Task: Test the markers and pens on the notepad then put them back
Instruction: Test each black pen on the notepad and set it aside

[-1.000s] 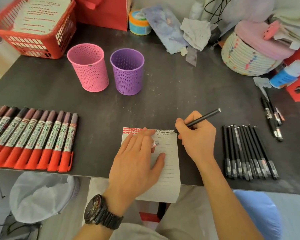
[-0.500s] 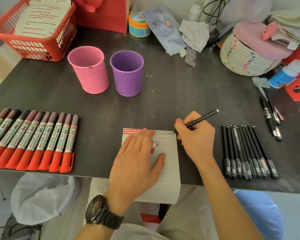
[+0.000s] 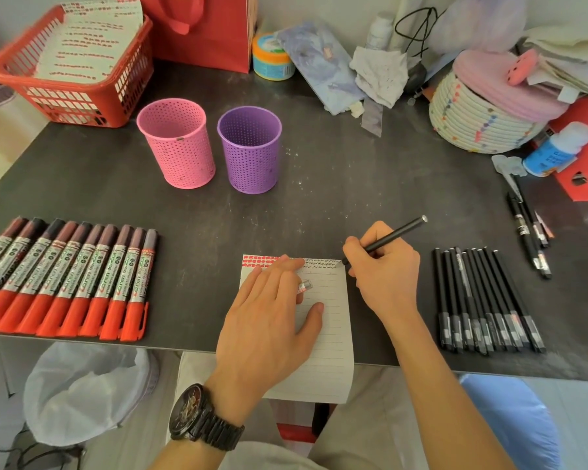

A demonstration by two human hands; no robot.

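The right hand (image 3: 384, 273) is curled round a black pen (image 3: 387, 240), gripping it low on the barrel with thumb and fingers. The pen slants up and to the right, and its tip meets the top right corner of the notepad (image 3: 326, 334). The left hand (image 3: 269, 320) lies flat on the notepad, fingers straight and spread and thumb out to the right, pressing the paper down. A small clear cap (image 3: 304, 286) pokes out beside its fingers; how it is held I cannot tell. A dark watch (image 3: 201, 418) sits on that wrist.

The notepad lies between the two hands at the near edge of the table (image 3: 353, 184), its lower part hanging over the edge. Red marks (image 3: 258, 261) fill its top left, and fine dark writing runs along its top lines.

A row of markers (image 3: 72, 276) lies side by side to the left of the left hand, red caps toward the near edge. A row of black pens (image 3: 486, 300) lies just right of the right hand, with a few more pens (image 3: 530, 232) farther right.

A pink cup (image 3: 177, 144) and a purple cup (image 3: 250, 149) stand upright, close beside each other, behind the notepad, their perforated inner walls in view. A red basket (image 3: 72, 79) at the far left holds sheets of paper with red marks.
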